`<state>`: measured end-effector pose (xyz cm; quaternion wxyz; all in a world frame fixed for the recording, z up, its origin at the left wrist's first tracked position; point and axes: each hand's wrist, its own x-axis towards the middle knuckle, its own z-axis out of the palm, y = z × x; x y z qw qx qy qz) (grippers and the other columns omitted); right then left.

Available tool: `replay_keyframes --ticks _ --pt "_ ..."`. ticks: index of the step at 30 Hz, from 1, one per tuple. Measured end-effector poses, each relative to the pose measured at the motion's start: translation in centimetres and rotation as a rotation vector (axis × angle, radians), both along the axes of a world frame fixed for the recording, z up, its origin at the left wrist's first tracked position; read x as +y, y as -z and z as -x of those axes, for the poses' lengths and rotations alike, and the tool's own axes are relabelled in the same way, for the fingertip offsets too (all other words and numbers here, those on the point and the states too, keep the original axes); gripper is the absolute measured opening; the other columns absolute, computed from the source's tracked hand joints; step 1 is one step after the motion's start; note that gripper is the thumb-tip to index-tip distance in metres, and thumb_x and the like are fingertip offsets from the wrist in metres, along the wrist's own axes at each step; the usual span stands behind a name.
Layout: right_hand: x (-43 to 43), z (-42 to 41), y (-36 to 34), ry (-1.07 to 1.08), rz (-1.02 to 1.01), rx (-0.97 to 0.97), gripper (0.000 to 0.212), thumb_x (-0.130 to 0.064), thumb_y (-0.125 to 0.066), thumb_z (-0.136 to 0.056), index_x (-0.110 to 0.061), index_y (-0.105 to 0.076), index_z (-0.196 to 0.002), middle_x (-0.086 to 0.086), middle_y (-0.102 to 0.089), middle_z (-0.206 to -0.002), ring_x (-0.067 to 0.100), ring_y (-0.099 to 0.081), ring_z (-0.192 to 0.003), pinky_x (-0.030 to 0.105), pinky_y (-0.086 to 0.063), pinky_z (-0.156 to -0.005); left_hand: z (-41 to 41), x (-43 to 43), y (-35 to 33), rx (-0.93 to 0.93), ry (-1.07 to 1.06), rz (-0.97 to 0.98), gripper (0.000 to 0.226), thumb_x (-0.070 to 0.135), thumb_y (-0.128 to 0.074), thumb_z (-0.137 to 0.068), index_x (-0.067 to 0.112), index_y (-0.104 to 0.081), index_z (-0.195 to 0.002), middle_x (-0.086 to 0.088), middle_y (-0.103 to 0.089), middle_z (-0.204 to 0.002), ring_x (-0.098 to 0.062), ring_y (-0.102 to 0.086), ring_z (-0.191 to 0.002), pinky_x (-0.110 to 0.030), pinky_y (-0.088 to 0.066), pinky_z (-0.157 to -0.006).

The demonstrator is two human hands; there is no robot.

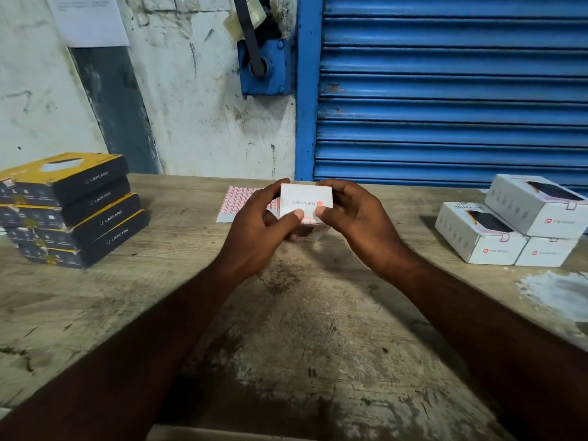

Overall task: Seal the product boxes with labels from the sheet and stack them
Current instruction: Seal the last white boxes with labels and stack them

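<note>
2 hands, L hand (254,226) & R hand (361,218), pinch white box (305,198) edges; sealed stack (521,214) well apart R.

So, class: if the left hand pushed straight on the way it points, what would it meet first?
The white box, which the left hand grips; just beyond lies the label sheet, though depth is unclear.

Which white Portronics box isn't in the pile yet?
The white box gripped by the left hand and right hand, in front of the label sheet. The other three form a pile at the right of the table, one atop two.
</note>
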<state>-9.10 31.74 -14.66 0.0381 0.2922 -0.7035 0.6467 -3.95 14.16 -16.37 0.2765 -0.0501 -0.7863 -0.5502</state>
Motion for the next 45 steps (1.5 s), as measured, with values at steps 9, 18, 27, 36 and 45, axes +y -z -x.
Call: replay_keyframes --ticks 9,18,27,36,45 --pt "0.4 0.1 0.0 0.012 -0.128 0.12 0.075 -0.004 -0.081 -0.083 -0.015 -0.046 -0.148 -0.019 -0.063 -0.128 -0.005 -0.06 -0.119 0.017 -0.049 -0.098 0.3 -0.2 -0.1 -0.03 0.096 -0.169 0.038 0.01 -0.055 -0.103 0.013 -0.057 -0.14 -0.011 -0.066 -0.129 -0.014 -0.072 -0.097 -0.026 -0.059 -0.072" --pt "0.5 -0.1 -0.2 0.109 -0.215 0.246 0.079 -0.019 -0.082 -0.084 -0.007 -0.042 -0.152 0.002 -0.06 -0.142 0.009 -0.059 -0.128 0.036 -0.052 -0.106 -0.4 0.1 -0.5 0.007 0.022 0.065 0.067 0.057 -0.063 -0.081 0.027 -0.058 -0.14 0.006 -0.071 -0.118 -0.016 -0.064 -0.071 -0.052 -0.061 -0.074" --pt "1.0 0.0 -0.4 0.105 -0.285 0.312 0.076 -0.013 -0.081 -0.083 -0.01 -0.045 -0.15 0.002 -0.065 -0.135 0.01 -0.062 -0.12 0.041 -0.06 -0.091 -0.3 -0.5 -0.4 0.001 -0.036 0.185 0.078 0.06 -0.068 -0.079 0.025 -0.052 -0.147 0.007 -0.068 -0.121 -0.007 -0.05 -0.067 -0.05 -0.058 -0.071" --pt "0.9 0.8 -0.1 0.093 -0.153 0.188 0.072 -0.011 -0.085 -0.077 -0.012 -0.056 -0.143 -0.002 -0.066 -0.134 0.004 -0.063 -0.121 0.034 -0.052 -0.106 0.1 -1.0 -0.3 0.05 -0.078 0.216 0.079 0.057 -0.068 -0.077 0.03 -0.049 -0.149 -0.002 -0.071 -0.109 -0.016 -0.05 -0.064 -0.045 -0.057 -0.067" --pt "0.6 1.1 -0.3 0.012 0.108 -0.108 0.037 -0.003 -0.079 -0.083 -0.007 -0.068 -0.118 0.005 -0.077 -0.11 0.023 -0.074 -0.101 0.046 -0.06 -0.09 -0.1 -1.3 -0.4 0.099 -0.086 0.159 0.054 0.037 -0.073 -0.088 0.025 -0.062 -0.139 0.013 -0.071 -0.121 0.006 -0.066 -0.095 -0.027 -0.057 -0.083"
